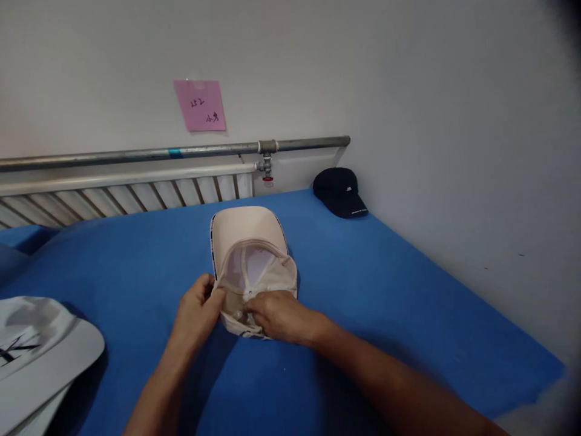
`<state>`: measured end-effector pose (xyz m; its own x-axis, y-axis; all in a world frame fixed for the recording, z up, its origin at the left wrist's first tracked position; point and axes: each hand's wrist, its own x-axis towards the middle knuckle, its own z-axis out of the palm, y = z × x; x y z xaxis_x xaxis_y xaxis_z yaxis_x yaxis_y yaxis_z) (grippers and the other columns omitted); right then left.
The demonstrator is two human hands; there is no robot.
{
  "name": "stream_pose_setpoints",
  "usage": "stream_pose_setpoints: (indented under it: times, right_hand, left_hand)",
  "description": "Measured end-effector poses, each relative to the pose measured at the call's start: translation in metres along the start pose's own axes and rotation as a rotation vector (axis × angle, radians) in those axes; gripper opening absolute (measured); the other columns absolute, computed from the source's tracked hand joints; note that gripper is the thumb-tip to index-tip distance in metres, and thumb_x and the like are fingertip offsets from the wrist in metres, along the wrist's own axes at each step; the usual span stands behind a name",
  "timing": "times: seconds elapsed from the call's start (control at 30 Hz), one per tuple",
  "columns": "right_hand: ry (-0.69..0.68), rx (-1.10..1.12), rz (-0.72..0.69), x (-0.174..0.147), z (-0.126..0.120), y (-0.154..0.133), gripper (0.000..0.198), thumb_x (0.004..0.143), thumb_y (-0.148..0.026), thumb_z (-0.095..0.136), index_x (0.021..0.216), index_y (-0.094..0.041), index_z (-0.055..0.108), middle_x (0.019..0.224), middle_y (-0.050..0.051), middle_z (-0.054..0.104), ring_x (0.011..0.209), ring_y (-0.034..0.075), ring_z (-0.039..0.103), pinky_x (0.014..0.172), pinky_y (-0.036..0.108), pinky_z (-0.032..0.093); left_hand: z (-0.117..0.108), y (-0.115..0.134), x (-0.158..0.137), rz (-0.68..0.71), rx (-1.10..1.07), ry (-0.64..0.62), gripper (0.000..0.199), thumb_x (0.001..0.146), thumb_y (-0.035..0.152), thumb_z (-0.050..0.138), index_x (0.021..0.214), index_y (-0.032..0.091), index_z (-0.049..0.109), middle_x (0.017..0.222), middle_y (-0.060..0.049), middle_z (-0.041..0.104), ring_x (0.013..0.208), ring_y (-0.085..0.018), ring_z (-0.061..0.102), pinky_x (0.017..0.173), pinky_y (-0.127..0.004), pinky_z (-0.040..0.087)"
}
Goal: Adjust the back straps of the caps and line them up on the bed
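Note:
A beige baseball cap (pixel 247 233) lies upside down on the blue surface, its brim pointing away from me and its inside showing. My left hand (pixel 197 309) pinches the cap's left edge between thumb and fingers. Reaching into the crown near the back, my right hand (pixel 279 315) has its fingers curled against the inner lining. Whatever those fingertips hold is hidden from view.
A dark navy cap (pixel 338 189) rests at the far right corner by the wall. White caps (pixel 49 345) sit at the left edge. Behind the blue surface (pixel 385 284) run a radiator (pixel 172 192), a metal pipe (pixel 218 149) and a red-handled valve (pixel 267 179). A pink note (pixel 200 108) hangs above.

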<state>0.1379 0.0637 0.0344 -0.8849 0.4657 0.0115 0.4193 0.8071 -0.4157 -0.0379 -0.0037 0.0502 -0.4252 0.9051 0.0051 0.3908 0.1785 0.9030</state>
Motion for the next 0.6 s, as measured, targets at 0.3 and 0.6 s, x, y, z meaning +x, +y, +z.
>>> stream_pose_setpoints:
  times: [0.3,0.6]
  right_hand:
    - [0.047,-0.198,0.146,-0.007,-0.004,0.009,0.018,0.084,-0.015,0.048,0.090,-0.013,0.065,0.090,0.009,0.064,0.084,0.021,0.056,0.076,0.032,0.039]
    - [0.045,-0.274,0.005,-0.005,-0.001,-0.002,0.020,0.083,-0.014,0.052,0.101,-0.013,0.061,0.103,0.011,0.063,0.092,0.023,0.054,0.080,0.036,0.038]
  left_hand:
    - [-0.002,0.001,0.001,0.011,0.133,0.033,0.015,0.076,0.033,0.049,0.068,0.021,0.047,0.056,0.006,0.044,0.055,-0.013,0.042,0.051,-0.024,0.032]
    - [-0.002,-0.001,0.002,0.079,0.254,0.113,0.017,0.080,0.036,0.051,0.072,0.020,0.052,0.059,0.003,0.051,0.055,-0.015,0.049,0.052,-0.027,0.039]
